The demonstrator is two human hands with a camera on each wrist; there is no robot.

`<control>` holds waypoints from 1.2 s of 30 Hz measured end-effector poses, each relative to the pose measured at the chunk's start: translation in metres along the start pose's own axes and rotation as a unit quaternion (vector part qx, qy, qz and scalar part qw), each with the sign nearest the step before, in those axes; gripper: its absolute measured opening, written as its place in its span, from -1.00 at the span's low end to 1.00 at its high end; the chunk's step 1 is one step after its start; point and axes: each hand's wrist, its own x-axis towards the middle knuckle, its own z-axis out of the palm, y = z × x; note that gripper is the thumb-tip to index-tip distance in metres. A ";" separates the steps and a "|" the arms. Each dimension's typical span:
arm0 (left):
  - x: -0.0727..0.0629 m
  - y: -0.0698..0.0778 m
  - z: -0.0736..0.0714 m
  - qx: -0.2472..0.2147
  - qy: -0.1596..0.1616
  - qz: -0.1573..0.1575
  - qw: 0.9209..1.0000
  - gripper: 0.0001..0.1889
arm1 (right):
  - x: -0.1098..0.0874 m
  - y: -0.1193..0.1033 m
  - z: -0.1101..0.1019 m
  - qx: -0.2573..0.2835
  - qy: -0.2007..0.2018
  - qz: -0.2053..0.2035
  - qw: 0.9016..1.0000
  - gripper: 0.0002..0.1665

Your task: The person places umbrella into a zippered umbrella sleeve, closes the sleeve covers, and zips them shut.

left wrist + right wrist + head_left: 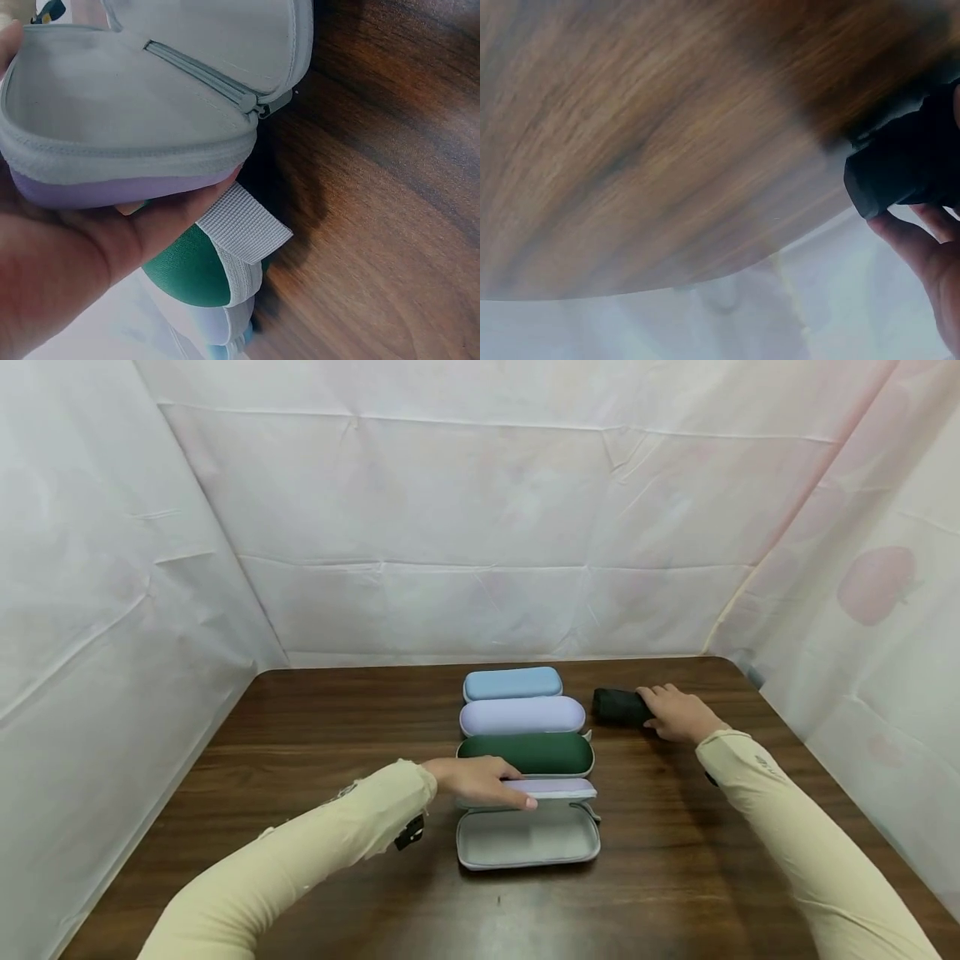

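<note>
An open zip case [528, 841] with a pale grey lining lies nearest the person. My left hand [480, 779] grips its raised lilac half [120, 189], thumb at the inner rim and fingers behind the lilac shell. In the left wrist view the zip slider [251, 103] sits at the hinge corner, and the lined inside that shows holds nothing. At the back right, my right hand [678, 714] holds a compact black folded umbrella [618, 707] by its right end. Its flat end cap [866, 187] and cloth body show in the right wrist view, with fingertips along the underside.
Behind the open case, a green zip case [525, 753], a lavender one [521, 717] and a light blue one [513, 683] lie closed in a row. They stand on a dark wooden table [337, 718] with rounded back corners. Pale printed sheeting [480, 510] surrounds the table.
</note>
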 end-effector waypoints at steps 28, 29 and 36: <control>0.001 -0.001 -0.003 0.014 0.015 -0.015 1.000 -0.27 | -0.120 -0.071 -0.057 -0.049 0.112 -0.134 0.983 -0.18; 0.000 -0.001 -0.002 0.014 0.016 -0.015 1.000 -0.27 | -0.125 -0.073 -0.059 -0.047 0.115 -0.138 0.983 -0.18; -0.003 -0.002 -0.002 0.001 0.028 -0.006 1.000 -0.31 | -0.146 -0.096 -0.069 -0.045 0.151 -0.178 0.971 -0.13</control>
